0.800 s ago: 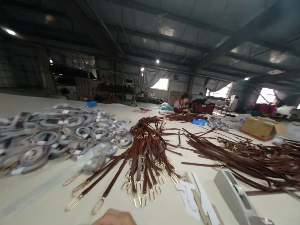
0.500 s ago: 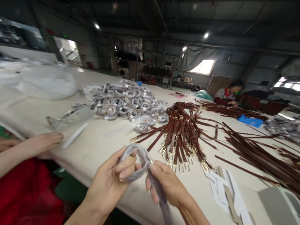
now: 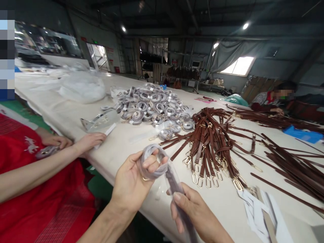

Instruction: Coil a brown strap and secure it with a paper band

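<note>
A strap in a clear plastic sleeve is wound into a coil around the fingers of my left hand, which grips it. From the coil the strap's loose length runs down to the right, pinched between the thumb and fingers of my right hand. A gold metal ring shows at the coil's lower edge. Beyond my hands lies a heap of similar coiled, wrapped straps. To its right, brown leather straps with gold clasps fan out on the white table.
On the left, a co-worker in red has one hand on a white strip and the other on a wrapped coil. A clear plastic bag, white paper strips, a blue tray and another person are further around the table.
My right hand has slid down the strap, away from the coil, leaving a longer straight stretch. The view has turned left, and the co-worker's hand now reaches the white strip.
</note>
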`<state>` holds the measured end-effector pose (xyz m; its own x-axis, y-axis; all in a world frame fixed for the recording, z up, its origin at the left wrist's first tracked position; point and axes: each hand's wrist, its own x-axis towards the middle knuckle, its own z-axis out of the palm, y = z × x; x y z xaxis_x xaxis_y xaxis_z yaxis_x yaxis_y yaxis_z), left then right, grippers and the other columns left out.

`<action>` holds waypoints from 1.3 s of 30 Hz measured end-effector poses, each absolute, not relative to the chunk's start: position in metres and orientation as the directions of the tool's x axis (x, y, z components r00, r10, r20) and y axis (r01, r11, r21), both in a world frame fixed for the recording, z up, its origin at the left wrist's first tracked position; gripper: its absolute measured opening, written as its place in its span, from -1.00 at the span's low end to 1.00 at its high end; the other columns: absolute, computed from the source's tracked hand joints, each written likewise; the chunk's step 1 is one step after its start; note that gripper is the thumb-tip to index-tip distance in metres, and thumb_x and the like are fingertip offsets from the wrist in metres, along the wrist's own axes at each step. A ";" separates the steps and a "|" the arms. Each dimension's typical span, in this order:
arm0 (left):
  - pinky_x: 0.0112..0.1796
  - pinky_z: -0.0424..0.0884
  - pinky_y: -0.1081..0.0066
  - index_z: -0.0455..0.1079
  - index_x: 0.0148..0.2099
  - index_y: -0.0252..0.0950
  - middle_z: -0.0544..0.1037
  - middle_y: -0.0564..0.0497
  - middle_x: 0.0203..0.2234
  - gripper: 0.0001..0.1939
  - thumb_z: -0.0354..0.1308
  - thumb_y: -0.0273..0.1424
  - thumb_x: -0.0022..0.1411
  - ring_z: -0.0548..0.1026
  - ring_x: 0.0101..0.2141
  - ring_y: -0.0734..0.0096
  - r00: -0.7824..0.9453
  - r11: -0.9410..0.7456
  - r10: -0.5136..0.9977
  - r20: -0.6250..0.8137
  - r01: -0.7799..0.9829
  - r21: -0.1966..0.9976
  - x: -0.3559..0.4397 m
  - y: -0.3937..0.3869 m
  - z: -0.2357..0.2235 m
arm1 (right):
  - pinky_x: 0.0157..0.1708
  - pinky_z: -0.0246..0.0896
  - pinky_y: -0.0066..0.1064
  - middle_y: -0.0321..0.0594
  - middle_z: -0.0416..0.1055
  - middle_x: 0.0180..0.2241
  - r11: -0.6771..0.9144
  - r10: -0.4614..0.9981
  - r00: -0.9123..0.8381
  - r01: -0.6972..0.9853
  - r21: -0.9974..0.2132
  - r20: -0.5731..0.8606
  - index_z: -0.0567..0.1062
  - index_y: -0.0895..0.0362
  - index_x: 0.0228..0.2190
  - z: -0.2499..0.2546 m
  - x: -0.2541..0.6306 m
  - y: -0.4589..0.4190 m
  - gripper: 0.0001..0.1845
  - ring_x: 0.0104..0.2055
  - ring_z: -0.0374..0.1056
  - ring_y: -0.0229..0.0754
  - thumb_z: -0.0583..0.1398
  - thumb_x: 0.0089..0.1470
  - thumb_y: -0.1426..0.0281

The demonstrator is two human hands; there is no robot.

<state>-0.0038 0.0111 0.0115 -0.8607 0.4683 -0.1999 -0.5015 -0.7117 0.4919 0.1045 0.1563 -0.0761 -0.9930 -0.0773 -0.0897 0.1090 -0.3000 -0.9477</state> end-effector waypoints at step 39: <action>-0.37 0.27 0.41 0.07 -0.20 -0.18 0.41 0.17 -0.57 -0.88 -0.05 -0.29 0.39 0.44 -0.49 0.32 -0.109 0.351 0.931 -0.347 0.517 0.781 0.014 -0.001 -0.047 | -0.35 0.11 -0.45 -0.24 0.47 -0.34 0.799 -0.369 -0.922 -0.252 -0.546 -0.115 0.39 0.12 -0.19 -0.037 0.136 0.222 -0.86 -0.34 0.37 -0.22 0.05 0.31 0.52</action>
